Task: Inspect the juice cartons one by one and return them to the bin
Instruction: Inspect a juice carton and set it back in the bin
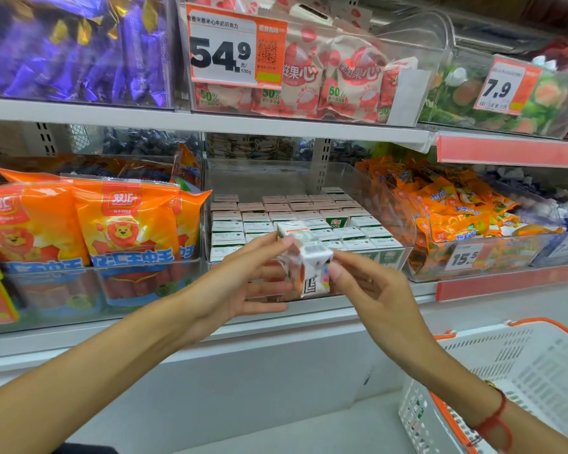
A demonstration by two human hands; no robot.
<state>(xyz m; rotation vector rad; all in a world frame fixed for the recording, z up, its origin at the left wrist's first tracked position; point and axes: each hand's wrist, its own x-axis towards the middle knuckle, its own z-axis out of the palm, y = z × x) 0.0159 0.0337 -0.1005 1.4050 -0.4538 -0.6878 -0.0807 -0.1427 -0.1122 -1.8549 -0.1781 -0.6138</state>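
Observation:
A small white juice carton (309,257) with orange and black print is held tilted in front of the clear plastic bin (404,224). My left hand (240,283) holds it from the left with fingertips on its upper side. My right hand (371,290) pinches its right edge between thumb and fingers. Inside the bin stand several rows of the same cartons (292,211), tops up, some with green "100%" fronts (336,221). The carton's lower left face is blurred by motion.
Orange sausage packs (112,224) fill the bin to the left; orange snack packets (456,208) fill the bin to the right. The shelf above carries candy bins and price tags (223,50). A white basket with orange trim (522,371) stands at the lower right.

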